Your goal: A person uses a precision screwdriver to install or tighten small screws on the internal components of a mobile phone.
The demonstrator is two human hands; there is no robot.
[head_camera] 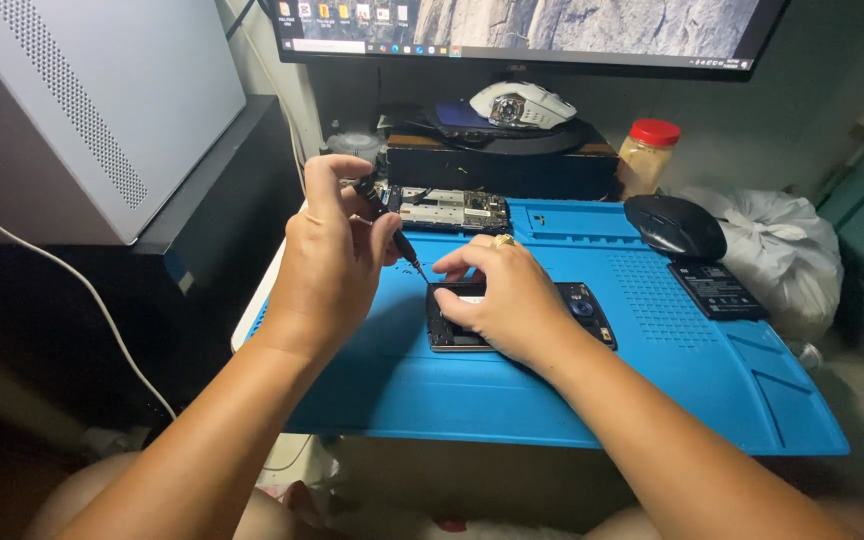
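My left hand grips a small black screwdriver, its tip pointing down at the top left corner of an opened phone. The phone lies back-up on a blue work mat. My right hand rests flat on the phone and holds it down, a gold ring on one finger. The hand covers most of the phone's middle. A bare circuit board lies at the far edge of the mat, just beyond my left hand.
A black phone battery and a black computer mouse sit on the mat's right side. Behind are a monitor, a white mouse on a dark box, a red-lidded jar, a white bag and a grey computer case at left.
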